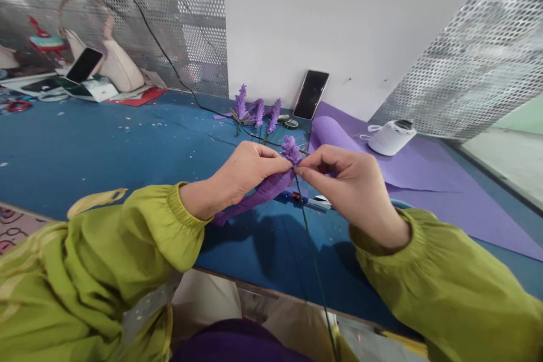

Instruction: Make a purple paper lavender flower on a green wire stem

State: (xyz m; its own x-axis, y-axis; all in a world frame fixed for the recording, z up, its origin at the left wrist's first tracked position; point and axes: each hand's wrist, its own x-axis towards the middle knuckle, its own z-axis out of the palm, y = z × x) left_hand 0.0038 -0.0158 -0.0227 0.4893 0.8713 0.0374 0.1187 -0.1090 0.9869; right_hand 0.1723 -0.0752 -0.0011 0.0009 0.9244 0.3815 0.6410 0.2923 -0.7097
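Between my two hands is a purple paper flower spike [291, 150], its ruffled tip pointing up and away from me. My left hand [250, 172] pinches it from the left, just below the ruffled part. A long purple paper strip [258, 194] trails from there under the left hand toward the lower left. From the right, the thumb and forefinger of my right hand [345, 175] pinch the flower's base, where a thin green stem wire [313, 254] runs down past the table edge. Scissors [311, 202] lie on the table beneath the hands, partly covered.
Several finished purple flower spikes [258, 112] lie behind my hands. A phone [311, 94] leans on the white board. Purple paper sheets [419, 172] and a white spool [392, 137] are at right. A black cable [159, 48] crosses the blue table [106, 147]; a handbag [121, 65] stands far left.
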